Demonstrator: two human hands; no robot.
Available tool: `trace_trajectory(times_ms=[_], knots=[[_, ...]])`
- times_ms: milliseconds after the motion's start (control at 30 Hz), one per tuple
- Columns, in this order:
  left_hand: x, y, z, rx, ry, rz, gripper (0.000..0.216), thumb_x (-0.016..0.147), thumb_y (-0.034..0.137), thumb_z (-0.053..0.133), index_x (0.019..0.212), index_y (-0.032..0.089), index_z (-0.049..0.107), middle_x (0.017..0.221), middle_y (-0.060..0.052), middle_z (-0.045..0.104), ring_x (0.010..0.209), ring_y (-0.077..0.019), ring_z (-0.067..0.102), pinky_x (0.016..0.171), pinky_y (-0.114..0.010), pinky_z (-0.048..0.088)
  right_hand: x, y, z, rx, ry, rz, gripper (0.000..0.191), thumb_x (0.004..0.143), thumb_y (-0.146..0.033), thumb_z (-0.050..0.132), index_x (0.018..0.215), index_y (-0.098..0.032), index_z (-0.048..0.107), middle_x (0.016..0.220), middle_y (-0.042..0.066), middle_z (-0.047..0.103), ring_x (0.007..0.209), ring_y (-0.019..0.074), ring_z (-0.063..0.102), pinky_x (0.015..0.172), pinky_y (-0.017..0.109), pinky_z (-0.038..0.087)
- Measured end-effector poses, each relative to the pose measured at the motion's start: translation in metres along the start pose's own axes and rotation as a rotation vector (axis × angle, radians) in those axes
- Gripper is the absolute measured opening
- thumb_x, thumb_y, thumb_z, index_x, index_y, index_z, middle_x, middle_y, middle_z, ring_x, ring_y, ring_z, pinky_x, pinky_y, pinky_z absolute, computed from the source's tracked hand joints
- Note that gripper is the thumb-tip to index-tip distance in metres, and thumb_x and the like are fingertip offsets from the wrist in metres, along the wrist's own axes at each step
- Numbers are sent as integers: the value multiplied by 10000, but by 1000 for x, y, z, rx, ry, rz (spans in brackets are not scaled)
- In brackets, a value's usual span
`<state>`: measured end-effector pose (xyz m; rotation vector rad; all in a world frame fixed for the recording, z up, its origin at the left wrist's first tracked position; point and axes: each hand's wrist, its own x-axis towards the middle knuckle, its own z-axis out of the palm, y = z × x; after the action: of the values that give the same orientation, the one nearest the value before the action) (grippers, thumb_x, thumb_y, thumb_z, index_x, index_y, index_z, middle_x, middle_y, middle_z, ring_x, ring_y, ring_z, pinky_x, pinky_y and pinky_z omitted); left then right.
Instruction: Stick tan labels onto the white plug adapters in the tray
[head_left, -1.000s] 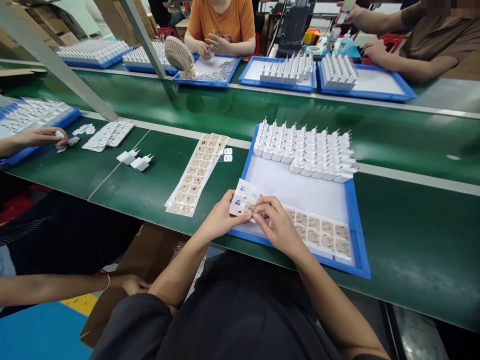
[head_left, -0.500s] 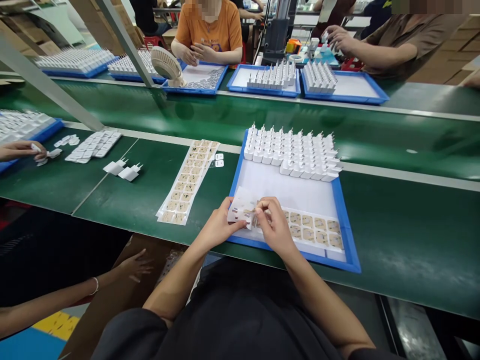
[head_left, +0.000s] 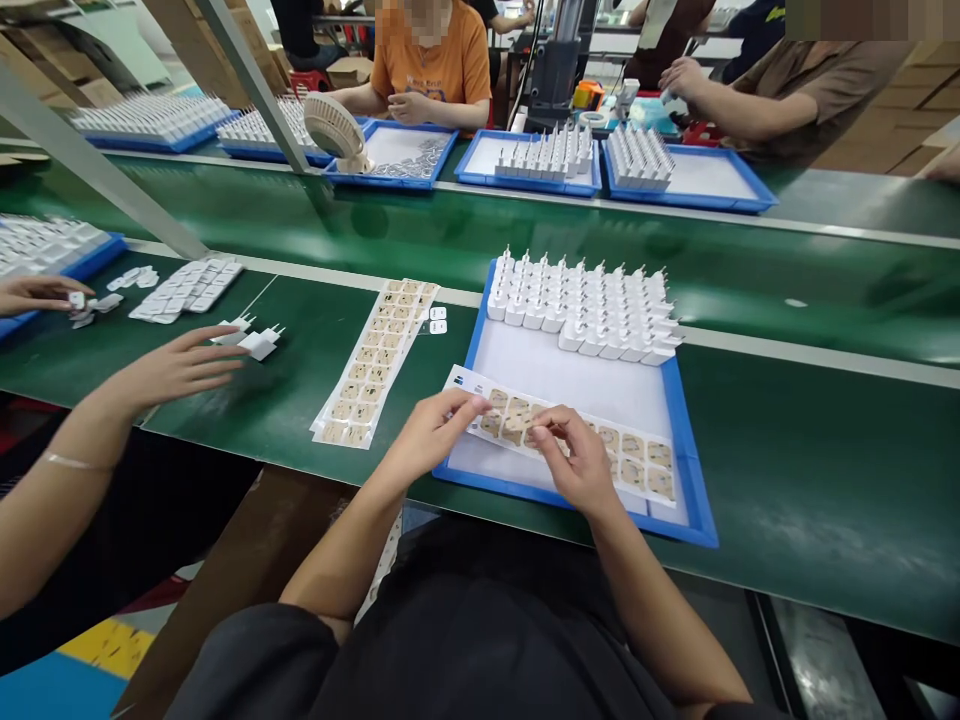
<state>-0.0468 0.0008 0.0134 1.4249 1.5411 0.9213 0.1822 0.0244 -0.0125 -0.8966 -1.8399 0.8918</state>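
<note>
Print [head_left: 459,379], illegibly small, is marking a white paper strip of rounded tan stickers [head_left: 631,446] lying across the near side of a blue-rimmed tray [head_left: 691,455]; left hand [head_left: 437,428] and right hand [head_left: 579,462] are forming narrow grips, any hold unclear.

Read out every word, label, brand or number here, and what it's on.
Nothing is legible.
Orange short-sleeved T-shirt: chest lettering, too blurred.
White strip of tan rounded squares across the blue plastic tray: printed marks, too small.
Two small white square labels: dark marks, too small.
</note>
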Motion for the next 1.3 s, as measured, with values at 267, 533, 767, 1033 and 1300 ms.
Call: trace_trajectory(times_ms=[267, 533, 767, 1033, 1300], knots=[[7, 8, 21, -448, -116, -103, 428, 720, 553, 840, 822, 164, 693, 702, 2, 618, 559, -85, 444, 510, -229, 349, -9, 2, 2, 175, -30, 74, 192, 1045, -395, 579, 1138, -247, 659, 1019, 73, 748, 817, 184, 738, 700, 335, 631], [4, 1, 44, -472, 62, -27, 422, 693, 564, 860, 840, 179, 765, 759, -43, 718, 598, -126, 540, 555, -274, 456, -8, 1, 17, 361, 238, 313, 294, 927, -508, 726, 928, -215, 696, 756, 16, 713, 622, 166, 686, 536, 297, 620], [21, 17, 33, -42, -32, 128, 402, 944, 493, 639, 1209, 224, 777, 1142, -80, 808, 957, -241, 735, 781, -317, 586, -12, 2, -9, 97, 351, 231, 221, 984, -420, 667, 906, -218, 712, 808, 34, 687, 685, 167, 668, 587, 287, 581], [157, 15, -2, 668, 157, 322, 651, 866, 173, 662, 1499, 115, 522, 1632, -191, 455, 1486, -384, 431, 1246, -534, 360, -20, 17, -30, 116, 348, 224, 221, 978, -419, 676, 895, -216, 699, 727, 7, 656, 659, 162, 647, 617, 291, 564], [174, -14, 16, 784, 197, 404, 574, 906, 159, 641, 1451, 68, 486, 1554, -251, 512, 1450, -366, 486, 1207, -489, 413, -21, 20, -28, 99, 315, 206, 199, 978, -392, 673, 890, -218, 708, 732, 8, 676, 648, 156, 646, 631, 288, 539]])
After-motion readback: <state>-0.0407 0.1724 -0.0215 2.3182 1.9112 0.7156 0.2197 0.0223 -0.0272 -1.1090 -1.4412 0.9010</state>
